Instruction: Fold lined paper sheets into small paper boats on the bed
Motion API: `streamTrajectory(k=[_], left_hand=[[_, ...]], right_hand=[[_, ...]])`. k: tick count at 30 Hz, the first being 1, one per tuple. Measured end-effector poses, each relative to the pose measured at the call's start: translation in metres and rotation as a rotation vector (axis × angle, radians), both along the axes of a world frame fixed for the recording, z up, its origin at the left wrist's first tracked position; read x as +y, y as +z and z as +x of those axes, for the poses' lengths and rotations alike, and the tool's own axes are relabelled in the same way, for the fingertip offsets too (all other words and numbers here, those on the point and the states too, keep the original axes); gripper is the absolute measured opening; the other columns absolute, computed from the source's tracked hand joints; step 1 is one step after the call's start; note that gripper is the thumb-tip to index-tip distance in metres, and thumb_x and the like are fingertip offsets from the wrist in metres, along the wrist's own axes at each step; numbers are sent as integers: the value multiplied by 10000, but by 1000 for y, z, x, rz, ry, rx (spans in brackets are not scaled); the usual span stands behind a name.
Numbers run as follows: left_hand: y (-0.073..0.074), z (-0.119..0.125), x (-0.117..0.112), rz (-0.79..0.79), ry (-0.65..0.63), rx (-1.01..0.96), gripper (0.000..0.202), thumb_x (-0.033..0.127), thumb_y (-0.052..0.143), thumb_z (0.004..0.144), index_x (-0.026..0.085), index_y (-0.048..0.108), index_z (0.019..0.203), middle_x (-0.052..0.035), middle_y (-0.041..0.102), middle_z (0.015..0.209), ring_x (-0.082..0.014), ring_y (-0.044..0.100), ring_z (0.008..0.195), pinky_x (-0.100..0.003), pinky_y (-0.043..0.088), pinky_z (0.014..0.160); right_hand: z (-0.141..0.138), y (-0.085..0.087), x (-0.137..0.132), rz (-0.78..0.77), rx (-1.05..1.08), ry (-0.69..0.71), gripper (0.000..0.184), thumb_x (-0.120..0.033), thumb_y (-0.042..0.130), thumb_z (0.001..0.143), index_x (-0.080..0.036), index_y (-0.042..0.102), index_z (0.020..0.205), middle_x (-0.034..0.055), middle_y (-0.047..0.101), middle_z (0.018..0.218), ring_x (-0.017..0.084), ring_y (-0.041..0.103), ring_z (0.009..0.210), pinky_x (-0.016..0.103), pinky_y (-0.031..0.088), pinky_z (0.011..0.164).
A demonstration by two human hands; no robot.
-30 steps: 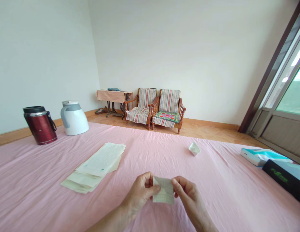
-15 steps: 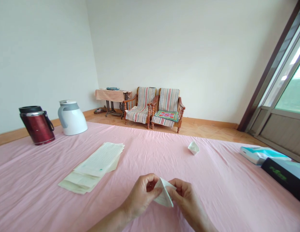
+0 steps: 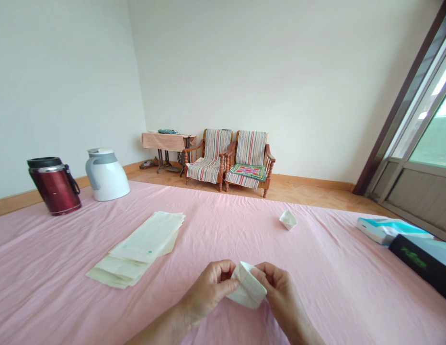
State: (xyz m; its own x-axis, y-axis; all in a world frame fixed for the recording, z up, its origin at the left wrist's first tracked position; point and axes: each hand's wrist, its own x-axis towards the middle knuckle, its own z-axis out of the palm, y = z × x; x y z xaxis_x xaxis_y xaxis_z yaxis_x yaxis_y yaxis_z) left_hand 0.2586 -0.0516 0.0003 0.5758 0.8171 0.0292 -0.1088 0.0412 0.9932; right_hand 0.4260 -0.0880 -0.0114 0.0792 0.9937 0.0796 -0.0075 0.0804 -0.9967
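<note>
A small piece of folded pale paper (image 3: pixel 248 293) is held between both hands, low in the middle of the view. Its upper side gapes in a rounded opening. My left hand (image 3: pixel 211 287) pinches its left edge between thumb and fingers. On the opposite edge, my right hand (image 3: pixel 280 292) has the same kind of pinch, with the thumb on top. Farther off to the right, a small folded paper boat (image 3: pixel 288 219) rests on the pink cloth. Left of my hands lies a stack of lined paper sheets (image 3: pixel 140 247).
The pink cloth (image 3: pixel 215 225) covers the table. A red flask (image 3: pixel 55 187) and a white jug (image 3: pixel 108 176) stand at the back left. A blue-and-white box (image 3: pixel 391 229) and a black box (image 3: pixel 420 263) lie at the right edge. Two wooden armchairs (image 3: pixel 251 153) are beyond.
The folded paper has gone from a sharp, pointed shape with a central ridge to a wider, rounded one. My hands have stayed nearly in place, still pinching its two sides.
</note>
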Motion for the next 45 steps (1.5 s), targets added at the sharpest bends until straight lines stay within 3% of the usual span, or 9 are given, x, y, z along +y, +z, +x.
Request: streamTrajectory(k=[9,15,21,25,30,32,36,41,45], left_hand=[[-1,-1,-1,-130,-71,-137,165,157,581,650,117,641,799,-34,629,746,-147,543,691,-256,405,703],[-1,-3,-1,-144,-115,-164,226,247,636,656,135,619,852,-48,630,792,-179,563,752,-277,409,734],[1,-5,2,-112,-104,-145,292,400,676,729,130,607,816,-32,571,755,-144,499,693,-243,374,671],[20,-11,9,83,-141,31,335,470,647,803,146,575,760,6,516,698,-124,457,655,-230,348,639],[39,-18,14,715,-159,454,196,356,597,869,195,660,777,-13,609,742,-180,534,761,-301,346,783],[37,-18,14,843,-214,543,118,278,596,871,223,677,806,-9,640,753,-190,563,787,-323,324,826],[27,-16,16,892,-235,613,57,251,643,839,221,684,814,-12,649,761,-196,576,796,-319,322,804],[21,-15,28,862,-271,579,101,313,719,783,220,692,755,-9,640,773,-186,555,790,-294,336,768],[15,-14,36,797,-287,585,195,359,748,743,205,658,663,0,580,719,-182,525,760,-270,340,700]], right_hand=[[-2,-8,5,0,43,-14,461,-615,613,736,-158,612,677,-21,527,537,105,450,483,214,336,459],[2,-6,2,7,116,59,433,-582,599,786,-155,602,713,-24,511,578,101,437,524,219,345,516],[4,2,-2,-27,240,152,396,-550,587,823,-165,574,735,-20,514,638,107,443,589,229,361,585],[11,13,0,45,175,239,309,-480,609,832,-172,609,804,-10,567,679,121,489,637,245,385,641],[23,15,-1,191,-342,184,178,-346,555,863,-224,679,825,32,651,830,192,581,823,326,427,799],[25,13,-3,223,-507,175,134,-239,551,833,-248,683,858,36,652,900,205,583,888,350,421,841],[25,22,-3,188,-664,313,311,-55,569,697,-260,673,905,42,597,1096,215,533,1041,384,360,937],[27,42,14,183,-683,475,262,-44,634,658,-241,686,822,19,592,952,183,550,926,316,401,846],[32,42,29,140,-682,526,192,-70,704,615,-235,673,707,-7,613,901,180,553,902,302,400,833]])
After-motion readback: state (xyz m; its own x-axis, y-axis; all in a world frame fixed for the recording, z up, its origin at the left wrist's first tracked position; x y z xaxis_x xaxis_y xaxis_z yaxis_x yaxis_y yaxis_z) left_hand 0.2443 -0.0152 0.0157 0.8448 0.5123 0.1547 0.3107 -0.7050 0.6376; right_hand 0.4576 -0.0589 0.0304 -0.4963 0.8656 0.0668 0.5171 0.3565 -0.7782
